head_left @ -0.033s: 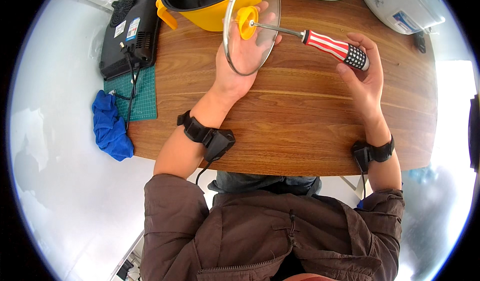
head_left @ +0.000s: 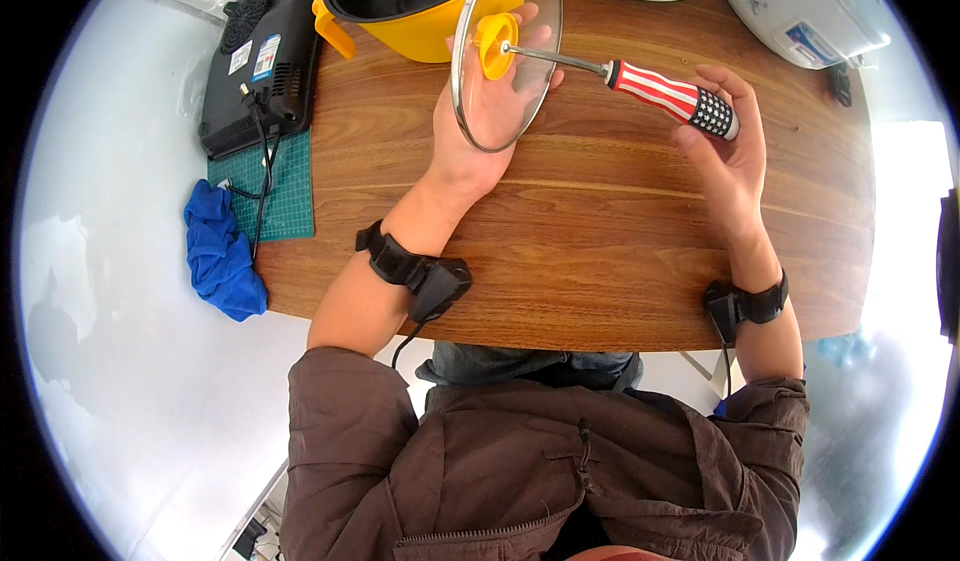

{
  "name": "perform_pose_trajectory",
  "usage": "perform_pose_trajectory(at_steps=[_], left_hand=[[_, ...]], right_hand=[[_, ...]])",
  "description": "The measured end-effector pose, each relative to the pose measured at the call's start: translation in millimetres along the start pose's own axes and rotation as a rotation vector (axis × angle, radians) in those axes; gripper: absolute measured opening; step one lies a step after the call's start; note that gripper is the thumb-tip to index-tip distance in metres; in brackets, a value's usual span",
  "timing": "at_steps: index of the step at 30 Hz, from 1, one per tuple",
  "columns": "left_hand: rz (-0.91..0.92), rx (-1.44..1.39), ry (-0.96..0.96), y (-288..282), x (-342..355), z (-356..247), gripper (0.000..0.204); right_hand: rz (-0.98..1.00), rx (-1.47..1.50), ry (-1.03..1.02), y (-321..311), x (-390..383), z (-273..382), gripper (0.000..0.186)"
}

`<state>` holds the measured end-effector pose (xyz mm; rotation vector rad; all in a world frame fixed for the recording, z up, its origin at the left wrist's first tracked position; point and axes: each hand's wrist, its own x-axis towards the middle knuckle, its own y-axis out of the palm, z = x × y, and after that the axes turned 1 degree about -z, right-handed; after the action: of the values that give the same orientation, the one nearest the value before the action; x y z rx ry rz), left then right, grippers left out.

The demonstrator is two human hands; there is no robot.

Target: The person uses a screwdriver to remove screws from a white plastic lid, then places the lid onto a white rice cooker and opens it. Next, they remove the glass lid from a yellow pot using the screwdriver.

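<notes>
A round glass pot lid (head_left: 541,31) with a metal rim stands tilted on edge above the table. My left hand (head_left: 462,156) supports it from behind, palm against the side with the yellow knob (head_left: 497,47) and fingers partly curled round it; the glass lies over much of this hand. My right hand (head_left: 738,151) grips a screwdriver (head_left: 660,91) by the end of its red, white and black handle, between thumb and fingers. Its metal shaft points left, and the tip meets the lid's centre at the knob.
Behind the lid is a yellow pot (head_left: 420,39) with a black inside. To its left lie a black appliance (head_left: 262,91) with a cord, a green cutting mat (head_left: 285,191) and a blue cloth (head_left: 218,256). White containers (head_left: 800,11) stand at the far right of the wooden table (head_left: 600,261).
</notes>
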<state>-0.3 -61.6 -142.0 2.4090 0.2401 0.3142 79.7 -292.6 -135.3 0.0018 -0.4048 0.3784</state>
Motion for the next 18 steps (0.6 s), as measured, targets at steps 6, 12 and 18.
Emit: perform_pose_trajectory(at_steps=[6,12,18], left_hand=[[0.018,0.117,0.008,-2.2,0.3,0.1,0.067],[0.015,0.082,0.012,-3.2,1.1,2.8,0.063],[0.023,0.042,0.016,-3.4,0.0,1.3,0.056]], right_hand=[[0.162,0.102,0.363,-22.8,6.6,7.7,0.039],[0.067,0.150,0.235,-9.0,1.0,12.2,0.042],[0.135,0.076,0.233,-18.6,2.4,9.5,0.041]])
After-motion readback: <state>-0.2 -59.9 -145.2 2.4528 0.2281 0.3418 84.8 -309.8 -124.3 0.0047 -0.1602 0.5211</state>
